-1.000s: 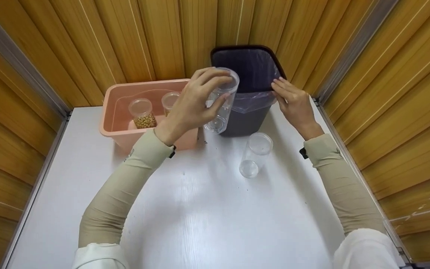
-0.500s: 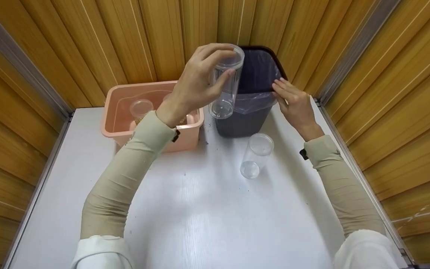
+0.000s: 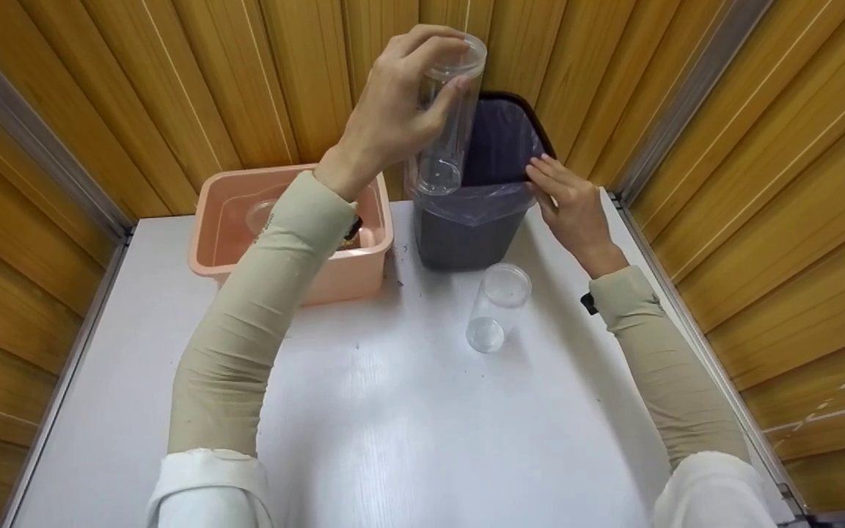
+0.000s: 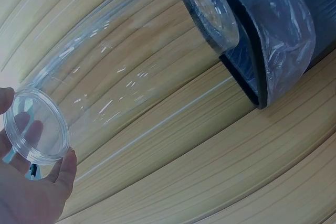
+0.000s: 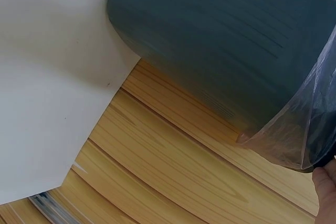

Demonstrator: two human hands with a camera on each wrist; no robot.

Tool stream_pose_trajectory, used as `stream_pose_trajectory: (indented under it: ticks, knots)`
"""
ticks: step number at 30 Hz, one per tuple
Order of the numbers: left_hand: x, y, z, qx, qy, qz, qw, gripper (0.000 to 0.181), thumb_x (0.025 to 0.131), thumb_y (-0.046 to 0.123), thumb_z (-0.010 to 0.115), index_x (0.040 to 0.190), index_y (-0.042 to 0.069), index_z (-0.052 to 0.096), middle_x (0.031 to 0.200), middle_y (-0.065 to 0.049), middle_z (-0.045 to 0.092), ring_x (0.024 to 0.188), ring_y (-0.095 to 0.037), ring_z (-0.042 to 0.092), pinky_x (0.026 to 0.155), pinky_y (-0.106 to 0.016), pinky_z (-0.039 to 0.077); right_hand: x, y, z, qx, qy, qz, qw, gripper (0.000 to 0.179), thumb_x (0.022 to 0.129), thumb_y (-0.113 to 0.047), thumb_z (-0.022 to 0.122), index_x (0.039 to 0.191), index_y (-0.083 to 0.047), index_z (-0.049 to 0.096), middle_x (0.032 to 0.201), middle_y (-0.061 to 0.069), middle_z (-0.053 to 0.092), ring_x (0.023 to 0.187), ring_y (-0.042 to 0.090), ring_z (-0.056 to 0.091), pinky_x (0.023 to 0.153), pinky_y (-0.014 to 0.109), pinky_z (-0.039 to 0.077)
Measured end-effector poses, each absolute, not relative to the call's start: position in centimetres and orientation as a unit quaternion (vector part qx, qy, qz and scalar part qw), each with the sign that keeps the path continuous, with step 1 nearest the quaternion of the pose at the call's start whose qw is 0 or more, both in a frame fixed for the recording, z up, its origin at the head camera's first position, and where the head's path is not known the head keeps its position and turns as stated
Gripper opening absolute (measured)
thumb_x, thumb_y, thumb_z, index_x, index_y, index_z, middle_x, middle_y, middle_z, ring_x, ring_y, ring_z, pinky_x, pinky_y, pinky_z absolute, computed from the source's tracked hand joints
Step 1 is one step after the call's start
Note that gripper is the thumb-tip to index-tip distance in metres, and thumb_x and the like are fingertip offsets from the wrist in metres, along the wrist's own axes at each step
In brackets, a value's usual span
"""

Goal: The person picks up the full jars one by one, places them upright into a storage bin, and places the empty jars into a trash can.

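Note:
My left hand (image 3: 397,103) grips a tall clear plastic jar (image 3: 440,158) by its lidded upper end. The jar hangs upright with a slight tilt, its base over the left side of the dark trash bin (image 3: 466,238). In the left wrist view, fingers and thumb surround the jar's round lid (image 4: 37,124), and the jar looks see-through with no contents. My right hand (image 3: 573,209) holds the bin's right rim, fingers along the top; in the right wrist view the thumb (image 5: 325,187) presses at the rim. A thin plastic liner (image 3: 477,202) folds over that rim.
Another clear jar (image 3: 499,304) stands on the white table (image 3: 393,425) in front of the bin. A pink plastic box (image 3: 342,279) sits left of the bin, with a jar (image 3: 259,215) inside partly hidden by my left arm. Wood-look panels (image 3: 305,73) enclose the back and sides.
My left hand has lifted the jar up and away from me, from in front of the bin to its rim height. The right hand stays on the bin.

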State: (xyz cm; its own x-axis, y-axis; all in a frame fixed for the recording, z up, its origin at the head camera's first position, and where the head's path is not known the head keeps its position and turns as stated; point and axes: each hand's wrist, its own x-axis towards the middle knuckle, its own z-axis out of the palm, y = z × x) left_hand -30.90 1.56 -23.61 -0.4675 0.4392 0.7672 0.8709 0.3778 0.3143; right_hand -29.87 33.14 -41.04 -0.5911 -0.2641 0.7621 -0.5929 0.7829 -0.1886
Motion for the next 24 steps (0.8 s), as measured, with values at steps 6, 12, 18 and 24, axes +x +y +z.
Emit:
stream_pose_trajectory:
  ticks: [6,12,18,24]
  knots:
    - [-32.6,2.4,-23.4,-0.409,-0.783,-0.356,0.306,0.035,0.109,0.031,0.061,0.133,0.009,0.072,0.141,-0.006,0.067,0.133,-0.023,0.057,0.115,-0.025,0.041,-29.7,32.9,-41.0,0.249,-0.868,0.209,0.376,0.029,0.106,-0.014,0.068,0.131,-0.002,0.075,0.135,0.016,0.073,0.132,0.034,0.068,0.11,0.047,0.056]
    - [-34.3,3.8,-23.6,-0.4,-0.791,-0.348,0.305,0.036,0.11,0.032,0.059,0.133,0.008,0.071,0.141,-0.007,0.066,0.131,-0.025,0.057,0.113,-0.025,0.042,-29.6,32.9,-40.9,0.248,-0.868,0.208,0.376,0.028,0.106,-0.013,0.068,0.13,0.0,0.076,0.135,0.016,0.073,0.131,0.035,0.068,0.11,0.046,0.056]
    - [-35.6,4.8,-24.7,-0.399,-0.783,-0.357,0.317,0.036,0.11,0.03,0.06,0.133,0.005,0.071,0.142,-0.009,0.066,0.134,-0.024,0.057,0.118,-0.024,0.039,-29.8,32.4,-41.2,0.247,-0.867,0.214,0.376,0.028,0.105,-0.013,0.068,0.129,0.001,0.076,0.135,0.017,0.073,0.132,0.034,0.068,0.111,0.046,0.055]
    - [-36.8,5.1,-26.5,-0.385,-0.774,-0.386,0.323,0.033,0.107,0.028,0.064,0.131,0.006,0.072,0.14,-0.007,0.067,0.132,-0.022,0.058,0.117,-0.024,0.04,-29.9,32.3,-41.4,0.247,-0.861,0.221,0.385,0.028,0.104,-0.012,0.07,0.128,0.001,0.077,0.134,0.016,0.073,0.132,0.034,0.068,0.11,0.048,0.056]
